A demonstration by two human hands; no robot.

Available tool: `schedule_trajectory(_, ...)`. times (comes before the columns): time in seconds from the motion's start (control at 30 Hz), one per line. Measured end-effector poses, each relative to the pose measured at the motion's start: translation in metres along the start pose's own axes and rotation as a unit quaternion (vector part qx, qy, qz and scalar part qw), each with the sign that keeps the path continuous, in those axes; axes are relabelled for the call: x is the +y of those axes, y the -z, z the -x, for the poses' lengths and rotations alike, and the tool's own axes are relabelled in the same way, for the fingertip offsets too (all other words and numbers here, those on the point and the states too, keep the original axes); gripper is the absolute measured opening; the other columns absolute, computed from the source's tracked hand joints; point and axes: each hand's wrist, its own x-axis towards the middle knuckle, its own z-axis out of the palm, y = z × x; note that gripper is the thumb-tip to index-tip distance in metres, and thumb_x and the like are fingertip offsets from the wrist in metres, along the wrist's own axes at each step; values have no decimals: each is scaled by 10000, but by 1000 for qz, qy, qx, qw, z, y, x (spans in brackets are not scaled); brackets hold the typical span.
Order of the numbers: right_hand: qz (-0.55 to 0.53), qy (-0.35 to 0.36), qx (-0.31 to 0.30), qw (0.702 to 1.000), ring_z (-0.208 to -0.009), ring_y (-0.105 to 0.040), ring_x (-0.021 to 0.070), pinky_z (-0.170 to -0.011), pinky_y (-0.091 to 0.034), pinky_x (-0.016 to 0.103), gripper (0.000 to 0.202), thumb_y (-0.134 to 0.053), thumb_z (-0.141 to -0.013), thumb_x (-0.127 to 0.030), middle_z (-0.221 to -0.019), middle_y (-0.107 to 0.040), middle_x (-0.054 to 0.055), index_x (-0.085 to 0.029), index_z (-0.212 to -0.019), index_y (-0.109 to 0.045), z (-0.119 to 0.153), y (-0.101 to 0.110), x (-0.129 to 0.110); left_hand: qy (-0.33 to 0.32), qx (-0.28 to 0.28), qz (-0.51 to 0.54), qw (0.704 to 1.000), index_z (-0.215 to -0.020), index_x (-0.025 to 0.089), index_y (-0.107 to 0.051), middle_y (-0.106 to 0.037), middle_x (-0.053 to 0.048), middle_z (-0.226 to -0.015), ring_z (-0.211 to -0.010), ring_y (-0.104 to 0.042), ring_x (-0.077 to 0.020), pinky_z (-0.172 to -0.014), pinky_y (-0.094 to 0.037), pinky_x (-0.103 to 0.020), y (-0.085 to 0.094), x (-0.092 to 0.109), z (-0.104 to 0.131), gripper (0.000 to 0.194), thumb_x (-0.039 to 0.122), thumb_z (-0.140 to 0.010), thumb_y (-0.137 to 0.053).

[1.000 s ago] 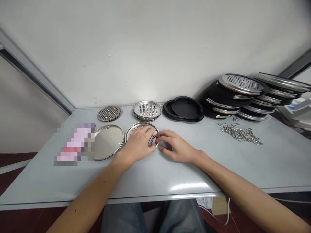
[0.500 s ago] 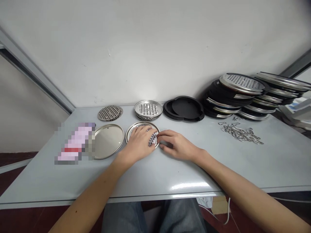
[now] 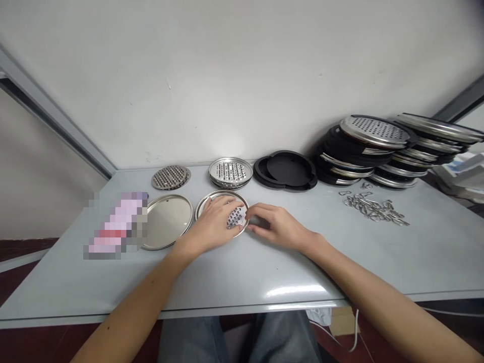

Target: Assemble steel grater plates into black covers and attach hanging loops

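Note:
A round metal grater [image 3: 235, 217] with a raised rim lies flat on the table in front of me. My left hand [image 3: 214, 219] covers its left part, fingers curved over it and thumb at the lower right of its rim. On the right, my right hand [image 3: 274, 224] has its thumb and fingertips at the rim. What the fingertips press on is partly hidden. To the left, touching or nearly so, is a smooth round metal plate [image 3: 166, 222].
Perforated discs [image 3: 170, 177], a stack of rimmed grater discs [image 3: 230, 171] and black round holders [image 3: 289, 169] stand along the wall. Tall piles of assembled graters [image 3: 374, 132] rise at the right, with loose metal clips [image 3: 374, 209] before them. A blurred pink item [image 3: 117, 224] lies left.
My left hand has shifted slightly left and lower, so more of the grater's holes show. My right fingertips stay at the right rim. The other things keep their places.

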Motion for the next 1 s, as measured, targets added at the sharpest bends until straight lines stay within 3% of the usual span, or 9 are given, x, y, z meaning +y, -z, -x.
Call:
schedule_trajectory(0.13, 2, -36, -7, 999, -806, -630, 180, -739, -482, 294, 69, -551, -901, -268, -916, -686, 49, -205, -902, -579, 0, 3, 1, 36, 77, 55, 995, -1129, 233, -623, -648, -19, -1181, -1107, -582, -198, -977, -448, -340, 16, -13, 1, 262, 291, -887, -540)
schedule_trajectory(0.27, 1, -47, -17, 999, -779, -640, 173, -704, -460, 276, 91, -518, -926, -276, -898, -702, 51, -197, -940, -561, 1, 13, 1, 97, 126, 57, 986, -1083, 232, -640, -669, -19, -1131, -1019, -616, -204, -755, -522, -296, 29, -28, 8, 245, 332, -918, -489)
schedule_trajectory(0.33, 0, -56, -32, 998, -697, -632, 157, -652, -445, 260, 118, -498, -939, -287, -810, -702, 33, -195, -959, -569, 1, 20, -1, 93, 113, 46, 988, -1105, 240, -627, -658, -20, -1155, -1041, -608, -213, -773, -524, -308, 30, -31, 13, 265, 377, -915, -502)
schedule_trajectory(0.43, -4, -75, -36, 997, -582, -591, 132, -592, -429, 243, 162, -478, -950, -298, -691, -677, 0, -196, -979, -600, 0, 27, -2, 50, 57, 6, 997, -1226, 241, -561, -600, -48, -1262, -1195, -527, -260, -1006, -437, -402, 25, -31, 19, 457, 499, -850, -588)
schedule_trajectory(0.53, -1, -65, 14, 998, -677, -609, 136, -637, -464, 248, 147, -514, -924, -258, -818, -699, 25, -193, -963, -640, -10, 27, 0, 16, 0, -38, 999, -1314, 242, -483, -549, -70, -1332, -1316, -411, -309, -1128, -292, -476, 17, -28, 22, 684, 598, -757, -658)
schedule_trajectory(0.6, 20, -26, 31, 999, -861, -625, 169, -769, -490, 289, 145, -548, -898, -223, -977, -694, 55, -196, -970, -670, -19, 24, 2, 12, -22, -55, 998, -1328, 236, -461, -528, -82, -1352, -1363, -349, -328, -1154, -237, -497, 11, -26, 23, 760, 632, -717, -678)
schedule_trajectory(0.7, 52, 16, -2, 999, -1062, -591, 218, -924, -470, 369, 131, -608, -858, -214, -1170, -635, 90, -203, -938, -711, -34, 18, 5, 20, -30, -69, 997, -1335, 212, -440, -489, -112, -1383, -1397, -291, -347, -1161, -216, -509, 8, -27, 24, 831, 667, -683, -684)
schedule_trajectory(0.83, 73, 21, -54, 996, -1080, -592, 232, -933, -476, 381, 90, -657, -808, -177, -1181, -630, 91, -204, -843, -735, -47, 9, 5, 19, -24, -80, 996, -1334, 189, -423, -483, -125, -1380, -1405, -271, -359, -1171, -187, -518, 8, -29, 25, 890, 710, -656, -672)
schedule_trajectory(1.0, 90, 24, -58, 994, -1080, -586, 235, -933, -474, 377, 89, -645, -805, -161, -1140, -649, 87, -192, -814, -728, -47, 2, 5, 13, -29, -93, 995, -1277, 186, -471, -542, -117, -1301, -1391, -295, -365, -1178, -148, -535, 10, -28, 26, 845, 731, -657, -651)
